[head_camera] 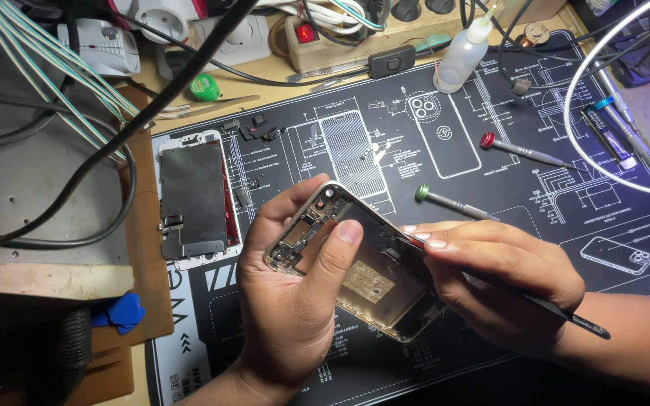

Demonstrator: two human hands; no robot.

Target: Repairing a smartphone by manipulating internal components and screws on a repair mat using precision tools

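The left hand (291,301) held the opened phone frame (355,263) above the mat's near edge, long axis slanting down-right, while the right hand (502,278) pinched black tweezers (536,301) at its right edge.

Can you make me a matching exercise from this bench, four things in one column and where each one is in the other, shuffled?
Things:
1. opened phone frame
2. detached screen panel
3. green-capped screwdriver
4. squeeze bottle

Places:
A. standing at the mat's far edge
B. lying face down at the mat's left side
C. held in the left hand
D. lying on the mat just beyond the right hand

Pairs: 1-C, 2-B, 3-D, 4-A
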